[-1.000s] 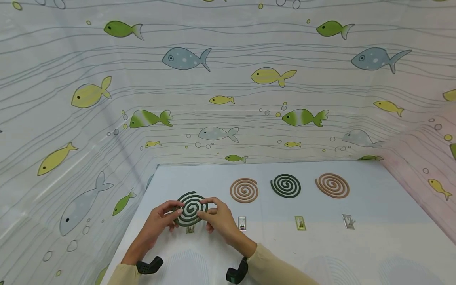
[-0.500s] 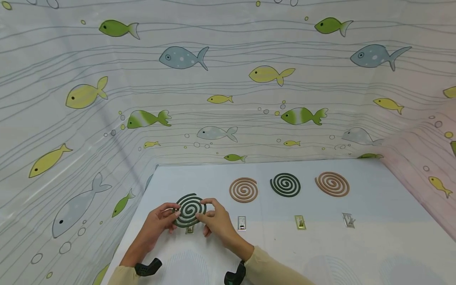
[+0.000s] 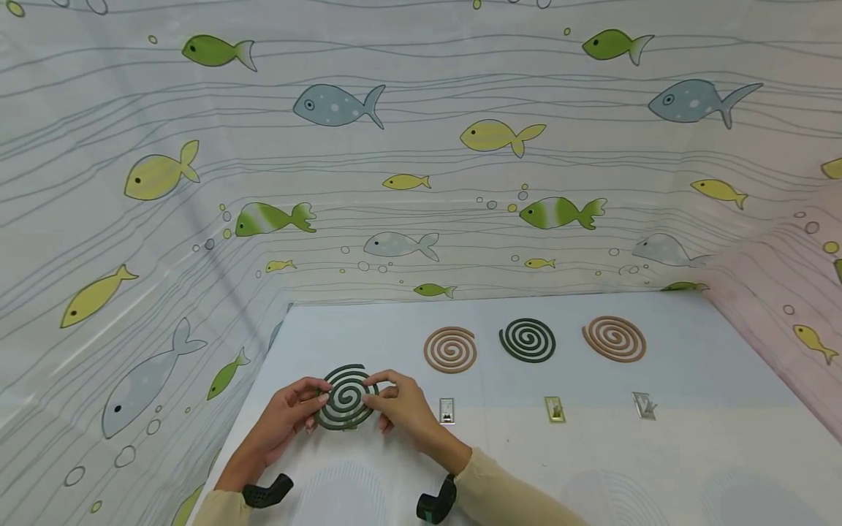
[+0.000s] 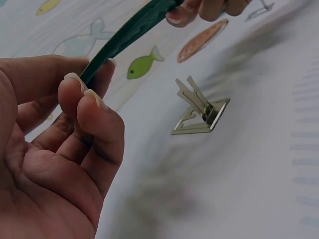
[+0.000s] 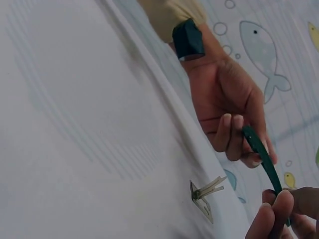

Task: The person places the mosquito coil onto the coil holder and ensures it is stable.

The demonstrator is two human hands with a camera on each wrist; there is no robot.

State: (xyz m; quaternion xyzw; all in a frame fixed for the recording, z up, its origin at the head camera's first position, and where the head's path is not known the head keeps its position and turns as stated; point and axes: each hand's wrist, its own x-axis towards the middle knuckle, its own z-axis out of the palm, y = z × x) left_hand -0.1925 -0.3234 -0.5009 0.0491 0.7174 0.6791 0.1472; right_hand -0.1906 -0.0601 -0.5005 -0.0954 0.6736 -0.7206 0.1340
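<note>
A dark green mosquito coil (image 3: pixel 346 398) is held between both hands above the left part of the table. My left hand (image 3: pixel 289 416) pinches its left edge with thumb and fingers. On the opposite edge my right hand (image 3: pixel 404 409) pinches it the same way. Below the coil stands a small metal coil stand (image 4: pixel 199 109) with a raised forked prong; in the left wrist view the coil is apart from that prong. The head view hides most of this stand behind the coil.
Farther back lie a brown coil (image 3: pixel 450 350), a green coil (image 3: pixel 528 340) and another brown coil (image 3: pixel 615 339). In front of them sit a silver stand (image 3: pixel 446 411), a gold stand (image 3: pixel 555 410) and a silver stand with its prong up (image 3: pixel 643 406). Fish-printed sheeting surrounds the white table (image 3: pixel 513 475).
Both hands have brought the green coil slightly toward the near side and a little left. It now covers more of the stand beneath it. The other coils and stands stay put.
</note>
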